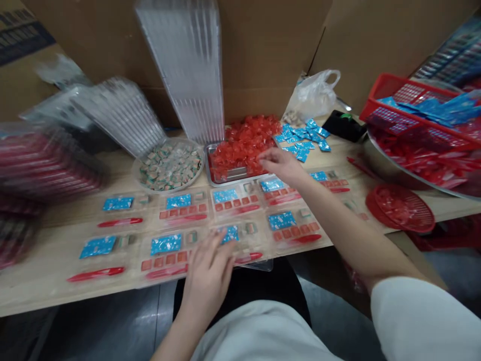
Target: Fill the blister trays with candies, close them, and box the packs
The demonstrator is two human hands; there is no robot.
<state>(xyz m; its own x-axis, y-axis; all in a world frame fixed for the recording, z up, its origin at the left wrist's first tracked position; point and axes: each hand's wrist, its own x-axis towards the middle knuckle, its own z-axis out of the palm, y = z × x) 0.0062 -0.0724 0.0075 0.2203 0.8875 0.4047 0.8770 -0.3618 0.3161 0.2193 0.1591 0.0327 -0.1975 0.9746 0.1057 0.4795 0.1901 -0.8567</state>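
Red pieces (244, 143) heaped in a shallow tray (208, 168): ten o'clock from right hand (278, 164), one o'clock from left hand (209, 265). Right: thumb and fingertips bunched at heap's edge; cannot tell if gripping a piece. Left: fingers loosely spread over a clear pack (244, 244), nothing visibly gripped. Pale blocks (169, 168): eleven o'clock from left.

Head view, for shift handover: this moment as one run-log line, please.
right hand: at red pieces, grip unclear | left hand: over front-row clear tray | nearby: round container, loose blue packets
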